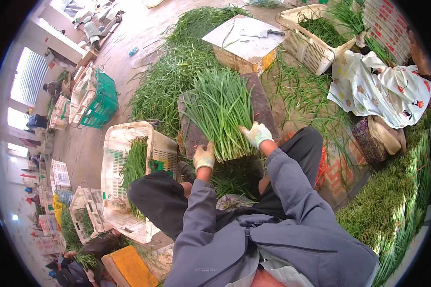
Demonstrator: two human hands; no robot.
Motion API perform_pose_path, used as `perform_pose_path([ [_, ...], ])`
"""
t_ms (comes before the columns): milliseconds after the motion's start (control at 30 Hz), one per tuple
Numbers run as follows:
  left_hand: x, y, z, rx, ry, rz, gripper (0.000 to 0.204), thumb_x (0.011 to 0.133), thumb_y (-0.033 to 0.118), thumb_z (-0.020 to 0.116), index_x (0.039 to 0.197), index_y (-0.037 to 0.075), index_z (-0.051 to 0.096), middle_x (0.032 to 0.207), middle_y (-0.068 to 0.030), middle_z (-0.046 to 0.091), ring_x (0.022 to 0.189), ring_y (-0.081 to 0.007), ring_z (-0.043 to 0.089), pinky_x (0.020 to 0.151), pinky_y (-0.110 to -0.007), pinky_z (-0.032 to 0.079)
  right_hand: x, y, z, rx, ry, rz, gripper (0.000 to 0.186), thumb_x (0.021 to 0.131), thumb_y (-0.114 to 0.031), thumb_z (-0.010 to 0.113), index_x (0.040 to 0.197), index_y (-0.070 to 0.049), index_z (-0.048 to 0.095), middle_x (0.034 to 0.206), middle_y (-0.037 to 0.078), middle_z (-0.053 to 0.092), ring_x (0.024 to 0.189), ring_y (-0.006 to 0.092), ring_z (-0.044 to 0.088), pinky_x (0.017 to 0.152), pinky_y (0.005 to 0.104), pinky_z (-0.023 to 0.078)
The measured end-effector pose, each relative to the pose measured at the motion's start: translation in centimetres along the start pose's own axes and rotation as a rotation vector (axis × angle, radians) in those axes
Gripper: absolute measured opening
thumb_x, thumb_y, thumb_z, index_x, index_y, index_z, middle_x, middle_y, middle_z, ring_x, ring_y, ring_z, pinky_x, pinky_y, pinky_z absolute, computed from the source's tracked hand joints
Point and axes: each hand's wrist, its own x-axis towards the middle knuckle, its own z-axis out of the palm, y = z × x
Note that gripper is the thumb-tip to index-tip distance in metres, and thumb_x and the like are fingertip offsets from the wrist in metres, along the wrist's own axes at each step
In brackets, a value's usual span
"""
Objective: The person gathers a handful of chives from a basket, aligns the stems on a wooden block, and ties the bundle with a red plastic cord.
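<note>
A thick bunch of garlic chives [221, 112] lies on a dark board [189, 117] in front of my knees. Its cut stem ends point toward me and its leaf tips fan out away. My left hand [204, 157], in a pale work glove, grips the bunch at the left of the stem ends. At the right side, higher up the stems, my gloved right hand [255, 134] presses round it. The undersides of the fingers are partly hidden by the leaves. A thin red tie [256, 115] shows just above my right hand.
A large heap of loose chives [160, 86] lies beyond the board. A cleaver [261, 33] rests on a white-topped box [234, 26]. Crates stand left [111, 162] and far right [307, 43]. Stacked bunches [383, 205] line the right, near another person's patterned apron [368, 86].
</note>
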Motion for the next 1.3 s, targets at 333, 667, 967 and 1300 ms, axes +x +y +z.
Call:
perform_pose_path([
  [333,1.8,8.3,3.8,-0.024,-0.085,-0.124,0.121,0.065,0.085,0.060,0.136,-0.012,0.040,0.134,-0.0349,0.050,0.127,-0.0444,0.049,0.107,-0.046,0.039,0.7,-1.8,7.6,0.007,0.098,-0.378,0.076,0.090,-0.040,0.056,0.143,0.009,0.032,0.146,0.029,0.038,0.134,0.0434,0.040,0.111,0.0435,0.036],
  [667,2.8,10.7,3.2,0.054,-0.062,-0.313,0.128,0.056,0.074,0.078,0.141,-0.008,0.029,0.145,-0.0277,0.039,0.135,-0.0395,0.041,0.109,-0.046,0.039,-0.4,-0.8,7.4,0.712,0.095,-0.351,0.102,0.077,-0.027,0.073,0.152,0.004,0.012,0.148,0.032,0.037,0.139,0.0362,0.039,0.112,0.0378,0.035],
  [967,2.6,11.9,2.2,0.127,-0.047,-0.214,0.123,0.054,0.060,0.087,0.140,-0.006,0.029,0.140,-0.0255,0.045,0.130,-0.0374,0.047,0.107,-0.044,0.043,-0.7,-0.5,5.8,0.721,-0.105,-0.373,0.082,0.078,-0.015,0.064,0.150,-0.003,0.028,0.132,0.026,0.056,0.123,0.0338,0.057,0.102,0.0365,0.046],
  [1300,2.1,11.8,2.7,0.262,-0.010,-0.170,0.113,0.058,0.055,0.086,0.137,-0.003,0.031,0.137,-0.0219,0.048,0.126,-0.0353,0.050,0.103,-0.043,0.046,4.7,1.9,2.1,-0.110,0.342,-0.345,0.017,0.084,-0.018,0.065,0.098,-0.013,0.071,0.099,0.017,0.065,0.094,0.0357,0.065,0.082,0.0457,0.053],
])
